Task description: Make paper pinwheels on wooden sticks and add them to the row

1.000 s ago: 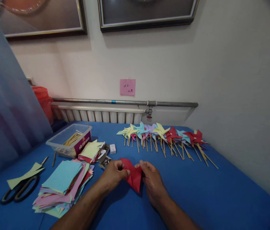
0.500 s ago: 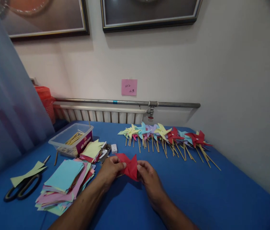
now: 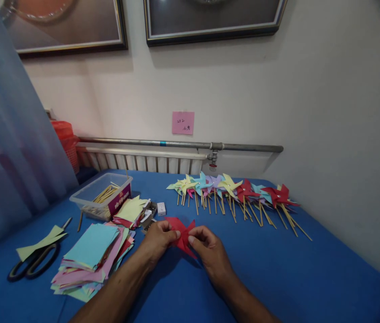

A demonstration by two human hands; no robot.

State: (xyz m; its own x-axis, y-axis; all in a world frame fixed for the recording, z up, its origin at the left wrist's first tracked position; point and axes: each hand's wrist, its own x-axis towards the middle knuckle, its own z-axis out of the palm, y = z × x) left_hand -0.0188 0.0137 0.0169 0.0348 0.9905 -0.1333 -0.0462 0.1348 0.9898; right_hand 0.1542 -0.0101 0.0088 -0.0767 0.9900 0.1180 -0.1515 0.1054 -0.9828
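Note:
A red paper piece (image 3: 180, 230), partly folded into points, is held low over the blue table (image 3: 277, 269) between both hands. My left hand (image 3: 156, 240) pinches its left side. From the right, my right hand (image 3: 206, 249) grips it with fingertips near the paper's middle. A row of finished paper pinwheels (image 3: 233, 188) on wooden sticks lies beyond the hands toward the wall.
A stack of coloured paper squares (image 3: 90, 255) lies left of my hands. Black scissors (image 3: 30, 264) and a yellow-green scrap lie farther left. A clear plastic box of sticks (image 3: 102, 195) and small pin boxes (image 3: 152, 211) sit behind the stack. A radiator and pipe run along the wall.
The red paper has been folded in and turned, now smaller and higher between my fingers. My right fingertips have moved onto its middle.

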